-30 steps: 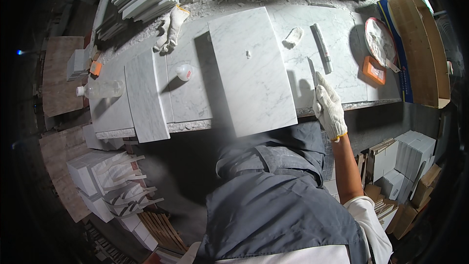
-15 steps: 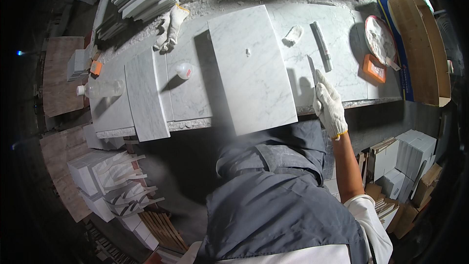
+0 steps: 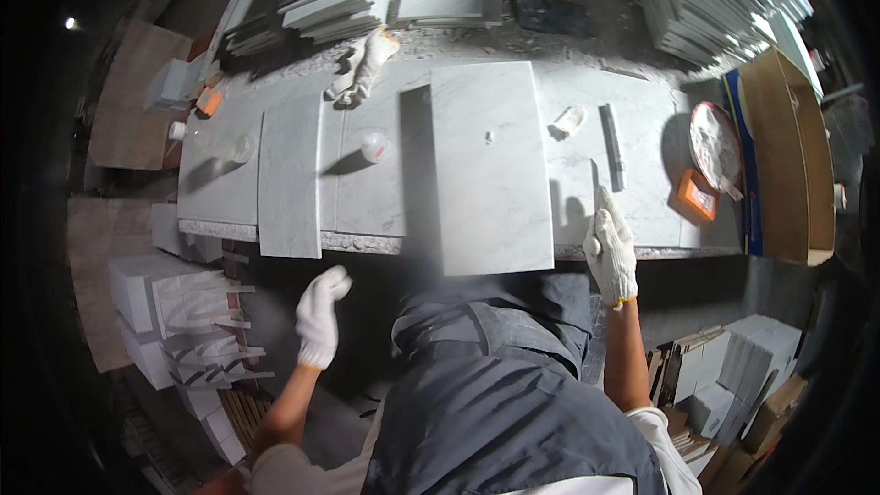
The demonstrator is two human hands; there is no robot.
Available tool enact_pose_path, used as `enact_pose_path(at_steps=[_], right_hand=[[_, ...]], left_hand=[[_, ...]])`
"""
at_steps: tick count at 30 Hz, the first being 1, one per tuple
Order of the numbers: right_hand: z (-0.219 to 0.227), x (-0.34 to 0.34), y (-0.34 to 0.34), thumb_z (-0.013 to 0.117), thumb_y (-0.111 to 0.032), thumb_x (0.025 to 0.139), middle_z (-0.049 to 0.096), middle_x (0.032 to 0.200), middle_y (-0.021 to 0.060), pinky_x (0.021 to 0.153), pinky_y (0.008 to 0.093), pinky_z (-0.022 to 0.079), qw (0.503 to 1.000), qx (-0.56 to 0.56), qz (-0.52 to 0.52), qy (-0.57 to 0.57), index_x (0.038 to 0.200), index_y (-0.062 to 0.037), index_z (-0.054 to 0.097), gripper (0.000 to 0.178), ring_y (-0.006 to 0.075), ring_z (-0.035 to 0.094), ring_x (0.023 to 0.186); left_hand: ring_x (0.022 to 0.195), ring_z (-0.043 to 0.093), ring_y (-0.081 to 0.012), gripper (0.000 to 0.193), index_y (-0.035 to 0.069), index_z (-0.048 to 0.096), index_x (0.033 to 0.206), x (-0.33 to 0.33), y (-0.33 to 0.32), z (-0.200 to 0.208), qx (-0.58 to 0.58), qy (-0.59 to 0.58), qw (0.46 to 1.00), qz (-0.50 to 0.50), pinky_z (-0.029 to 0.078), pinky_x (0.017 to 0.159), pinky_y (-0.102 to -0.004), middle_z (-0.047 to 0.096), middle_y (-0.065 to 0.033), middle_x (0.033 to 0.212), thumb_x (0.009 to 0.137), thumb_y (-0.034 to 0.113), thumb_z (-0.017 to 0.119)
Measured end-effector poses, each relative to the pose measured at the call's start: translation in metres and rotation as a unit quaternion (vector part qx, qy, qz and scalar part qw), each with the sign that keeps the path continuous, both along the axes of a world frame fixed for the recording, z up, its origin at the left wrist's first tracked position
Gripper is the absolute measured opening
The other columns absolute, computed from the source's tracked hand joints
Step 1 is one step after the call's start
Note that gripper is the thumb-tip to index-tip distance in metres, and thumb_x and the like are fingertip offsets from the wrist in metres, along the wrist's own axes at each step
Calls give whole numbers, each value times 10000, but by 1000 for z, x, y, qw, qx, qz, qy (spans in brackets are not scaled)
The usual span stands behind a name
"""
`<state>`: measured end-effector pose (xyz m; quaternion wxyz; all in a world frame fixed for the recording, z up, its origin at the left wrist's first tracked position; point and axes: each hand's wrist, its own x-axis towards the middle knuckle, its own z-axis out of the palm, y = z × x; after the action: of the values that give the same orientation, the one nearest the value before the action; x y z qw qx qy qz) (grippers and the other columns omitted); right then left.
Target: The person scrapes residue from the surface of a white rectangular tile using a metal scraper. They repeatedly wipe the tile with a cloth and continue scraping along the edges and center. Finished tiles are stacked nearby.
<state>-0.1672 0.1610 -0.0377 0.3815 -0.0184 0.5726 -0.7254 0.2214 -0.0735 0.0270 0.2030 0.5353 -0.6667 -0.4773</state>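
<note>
As seen from the head view, holds a thin, blade-like strip (image 3: pixel 595 173) in the gloved right hand (image 3: pixel 612 252), with fingers closed on its near end, at the front edge of the marble bench top (image 3: pixel 367 211). Has the gloved left hand (image 3: pixel 319 312) well apart from it, off the front of the bench, with fingers together and bent; cannot tell whether holding anything. Shows a long white marble slab (image 3: pixel 490 188) between and beyond the two hands, lying with its near end out over the bench edge and a small white crumb (image 3: pixel 489 137) on top. Just beyond the strip, shows a grey marker (image 3: pixel 613 147), and further right, an orange box (image 3: pixel 698 196), a red-rimmed dish (image 3: pixel 714 147) and an open carton (image 3: pixel 793 156).
</note>
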Motion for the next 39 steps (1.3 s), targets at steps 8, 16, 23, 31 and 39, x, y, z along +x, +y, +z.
enact_pose_path(at_steps=[8, 16, 23, 31, 39], right_hand=[[17, 6, 38, 543, -189, 1076, 506, 808, -71, 509, 150, 378, 989, 97, -25, 109, 1519, -28, 486, 474, 9, 424, 600], [11, 20, 70, 579, -198, 1073, 475, 780, -72, 485, 163, 356, 991, 99, -62, 59, 1525, -7, 470, 502, 3, 410, 587], [37, 0, 25, 615, -207, 1042, 605, 845, -11, 537, 193, 415, 991, 111, -22, 67, 1476, -8, 543, 483, 35, 492, 620], [47, -49, -120, 607, -139, 1027, 624, 719, 19, 550, 289, 486, 843, 217, 179, 458, 1388, -151, 664, 366, 97, 567, 570], [35, -79, -170, 605, -221, 1016, 745, 1013, 146, 735, 394, 561, 744, 217, 239, 585, 1330, -163, 691, 331, 315, 717, 845]], left_hand=[[1230, 638, -366, 573, 71, 664, 1286, -231, 2, 2, -487, -42, 675, -553, 553, 976, -468, 663, -171, 1315, 979, 549, 591], [1496, 340, -350, 736, 77, 422, 1541, -348, -128, -17, -551, -178, 771, -264, 142, 1271, -536, 437, -235, 1544, 963, 528, 488], [1526, 358, -273, 544, 236, 577, 1471, -247, 31, -28, -369, 32, 677, -636, 165, 1294, -449, 474, -66, 1598, 1012, 526, 560], [1522, 315, -347, 585, 55, 545, 1464, -224, -14, -43, -423, -80, 850, -304, 162, 1289, -503, 448, -155, 1583, 998, 406, 577], [1536, 277, -339, 624, 33, 522, 1478, -221, -12, -54, -433, -107, 848, -286, 151, 1295, -495, 433, -153, 1592, 991, 418, 586]])
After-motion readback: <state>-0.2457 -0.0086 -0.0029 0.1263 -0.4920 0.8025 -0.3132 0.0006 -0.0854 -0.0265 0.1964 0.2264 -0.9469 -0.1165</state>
